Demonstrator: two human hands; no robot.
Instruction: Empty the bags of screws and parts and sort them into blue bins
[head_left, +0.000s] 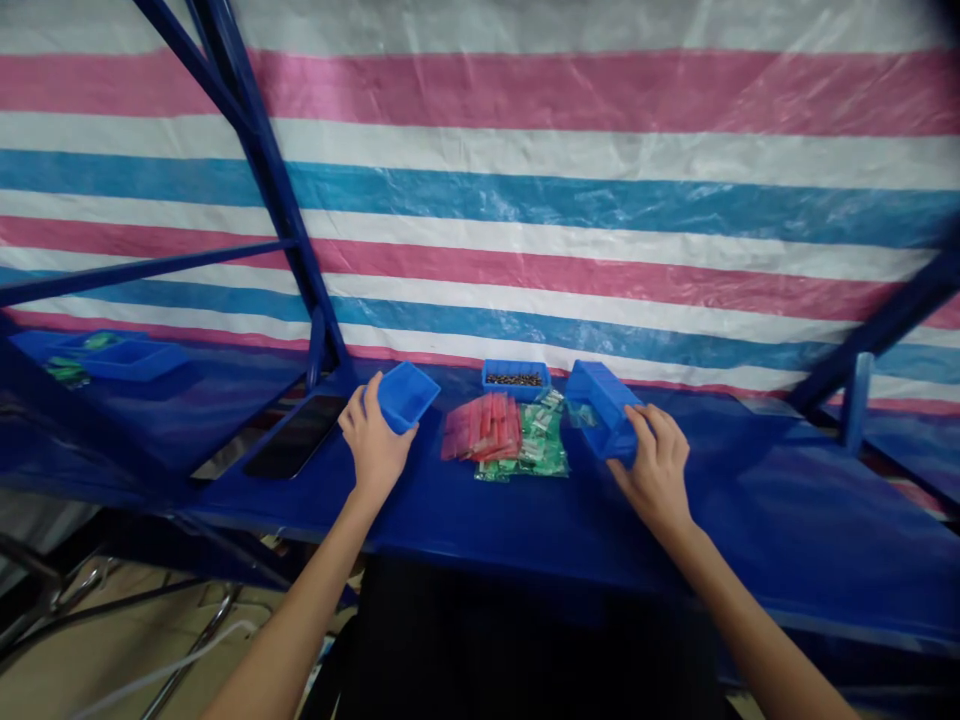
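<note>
My left hand (375, 440) grips a small blue plastic bin (409, 395) by its side; the bin is tilted and I see no contents in it. On the right, my right hand (656, 460) holds another blue plastic bin (602, 405), tipped over toward the middle, with a clear and green packet (582, 413) at its mouth. Between the two bins lie a stack of pink packets (484, 428) and a pile of green packets (541, 440) on the blue table (465, 515). Behind them stands a blue bin of small metal parts (516, 379), probably screws.
A dark phone-like slab (296, 437) lies left of my left hand. Farther left, more blue bins (139, 358) sit beside green packets (67, 372). Blue metal frame posts (281, 190) rise at both sides, and a striped plastic sheet (600, 220) hangs behind the table.
</note>
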